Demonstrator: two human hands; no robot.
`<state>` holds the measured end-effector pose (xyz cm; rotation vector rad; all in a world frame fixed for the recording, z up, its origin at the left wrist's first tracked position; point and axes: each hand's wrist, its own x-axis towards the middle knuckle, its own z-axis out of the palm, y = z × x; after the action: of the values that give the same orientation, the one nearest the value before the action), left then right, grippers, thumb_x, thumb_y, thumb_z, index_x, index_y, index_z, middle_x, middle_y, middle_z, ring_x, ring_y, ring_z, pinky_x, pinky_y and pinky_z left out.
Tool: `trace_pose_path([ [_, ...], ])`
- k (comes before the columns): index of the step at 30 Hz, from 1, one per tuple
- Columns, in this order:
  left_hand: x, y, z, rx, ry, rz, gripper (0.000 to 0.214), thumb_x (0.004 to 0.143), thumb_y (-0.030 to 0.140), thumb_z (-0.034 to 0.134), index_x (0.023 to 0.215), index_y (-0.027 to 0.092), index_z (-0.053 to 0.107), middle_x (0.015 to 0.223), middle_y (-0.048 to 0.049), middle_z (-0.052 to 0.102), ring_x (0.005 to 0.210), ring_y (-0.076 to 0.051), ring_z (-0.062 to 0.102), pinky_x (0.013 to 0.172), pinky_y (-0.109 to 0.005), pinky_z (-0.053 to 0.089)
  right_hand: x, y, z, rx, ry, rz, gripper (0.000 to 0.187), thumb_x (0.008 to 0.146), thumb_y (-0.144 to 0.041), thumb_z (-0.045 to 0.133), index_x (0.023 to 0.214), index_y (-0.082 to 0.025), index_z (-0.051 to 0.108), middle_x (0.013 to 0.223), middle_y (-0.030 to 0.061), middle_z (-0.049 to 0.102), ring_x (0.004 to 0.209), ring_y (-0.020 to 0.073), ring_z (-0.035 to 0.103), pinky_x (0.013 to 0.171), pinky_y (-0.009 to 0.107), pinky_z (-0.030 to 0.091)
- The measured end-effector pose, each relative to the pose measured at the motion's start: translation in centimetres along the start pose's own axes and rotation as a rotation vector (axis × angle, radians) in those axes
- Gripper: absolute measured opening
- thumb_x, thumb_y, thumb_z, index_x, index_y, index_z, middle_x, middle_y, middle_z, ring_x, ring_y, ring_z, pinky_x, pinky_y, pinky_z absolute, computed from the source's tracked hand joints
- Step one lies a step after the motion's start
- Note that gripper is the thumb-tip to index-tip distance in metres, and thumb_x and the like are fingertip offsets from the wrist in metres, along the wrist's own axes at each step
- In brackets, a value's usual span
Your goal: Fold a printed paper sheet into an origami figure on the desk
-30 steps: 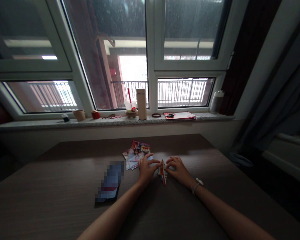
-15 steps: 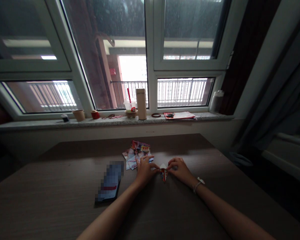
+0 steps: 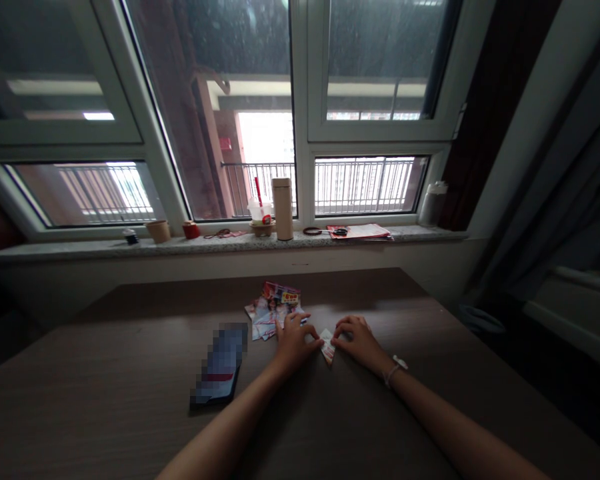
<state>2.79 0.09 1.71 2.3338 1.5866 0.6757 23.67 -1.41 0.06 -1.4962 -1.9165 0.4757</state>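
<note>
A small folded piece of printed paper [image 3: 327, 348] lies on the dark wooden table [image 3: 105, 400] between my hands. My left hand [image 3: 293, 341] presses on its left edge with curled fingers. My right hand [image 3: 359, 340], with a bracelet on the wrist, pinches its right edge with bent fingers. A loose pile of colourful printed sheets [image 3: 273, 307] lies just beyond my left hand.
A phone [image 3: 220, 367] lies on the table left of my left arm. On the stone windowsill stand a tall beige flask [image 3: 283, 208], a drink cup with a red straw [image 3: 260, 212], small cups [image 3: 159, 231], red papers with scissors [image 3: 357, 231] and a kettle [image 3: 433, 203].
The folded paper stood upright between my fingertips a second ago; now it is pressed flatter on the table, and both hands have closed in over it.
</note>
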Motion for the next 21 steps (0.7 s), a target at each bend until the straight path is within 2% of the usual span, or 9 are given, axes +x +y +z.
trace_pose_path([
  [4, -0.2, 0.0, 0.2, -0.006, 0.012, 0.005, 0.016, 0.080, 0.035, 0.075, 0.095, 0.032, 0.077, 0.138, -0.0045, 0.057, 0.135, -0.032, 0.040, 0.116, -0.066, 0.015, 0.0, -0.2, -0.1, -0.017, -0.013, 0.002, 0.013, 0.079, -0.035, 0.070, 0.087, -0.028, 0.077, 0.109, 0.0039, 0.066, 0.113, 0.0255, 0.051, 0.102, 0.039, 0.035],
  [10, -0.1, 1.1, 0.2, 0.017, 0.016, -0.055, 0.007, 0.084, 0.034, 0.071, 0.085, 0.028, 0.077, 0.141, -0.0056, 0.056, 0.137, -0.034, 0.037, 0.112, -0.074, 0.011, 0.4, -0.4, 0.4, -0.033, 0.005, 0.062, 0.014, 0.082, -0.038, 0.068, 0.086, -0.028, 0.077, 0.109, 0.0039, 0.065, 0.114, 0.0255, 0.050, 0.101, 0.038, 0.035],
  [15, 0.2, 1.7, 0.4, 0.020, 0.012, -0.096, 0.008, 0.084, 0.035, 0.072, 0.083, 0.027, 0.075, 0.143, -0.0045, 0.055, 0.139, -0.034, 0.036, 0.111, -0.075, 0.010, 0.5, -1.2, 0.6, -0.071, 0.022, 0.122, 0.012, 0.081, -0.038, 0.072, 0.086, -0.027, 0.076, 0.111, 0.0041, 0.064, 0.115, 0.0254, 0.049, 0.101, 0.037, 0.034],
  [21, 0.2, 1.6, 0.4, 0.011, 0.009, -0.105, 0.012, 0.083, 0.036, 0.073, 0.094, 0.035, 0.077, 0.148, -0.0006, 0.051, 0.140, -0.036, 0.033, 0.109, -0.078, 0.008, 0.6, -1.4, 0.4, -0.064, 0.005, 0.143, 0.010, 0.082, -0.036, 0.071, 0.085, -0.027, 0.075, 0.112, 0.0044, 0.062, 0.116, 0.0254, 0.048, 0.101, 0.037, 0.033],
])
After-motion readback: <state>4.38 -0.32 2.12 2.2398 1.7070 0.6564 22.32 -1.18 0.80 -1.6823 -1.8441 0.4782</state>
